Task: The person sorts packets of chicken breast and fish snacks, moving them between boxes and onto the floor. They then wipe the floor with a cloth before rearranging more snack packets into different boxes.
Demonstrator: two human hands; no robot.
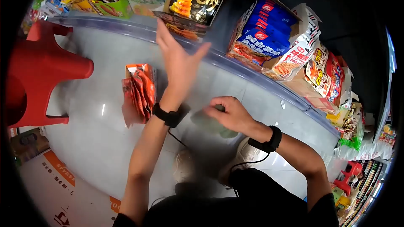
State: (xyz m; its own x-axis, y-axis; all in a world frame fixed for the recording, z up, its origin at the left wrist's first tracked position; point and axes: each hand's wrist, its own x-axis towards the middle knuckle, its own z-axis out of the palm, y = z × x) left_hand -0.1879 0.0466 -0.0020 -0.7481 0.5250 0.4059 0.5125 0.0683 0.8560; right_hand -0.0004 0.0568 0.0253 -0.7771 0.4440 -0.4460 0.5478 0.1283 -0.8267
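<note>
My left hand [179,63] is raised over the floor with its fingers spread, just in front of a black snack box [198,0] at the shelf edge. It holds nothing. My right hand [231,113] is closed around a greyish-green cloth [206,122], which hangs below the fingers and is blurred by motion. Left of my left wrist, a small open carton [139,66] with red snack packets [142,90] stands on the floor. Both wrists carry black bands with cables.
A red plastic stool [46,67] stands at the left. A low shelf with a clear plastic edge [235,65] curves across, bearing blue snack packets [269,29] and other bags. A white printed carton [50,185] is at lower left. My shoes [185,166] are below.
</note>
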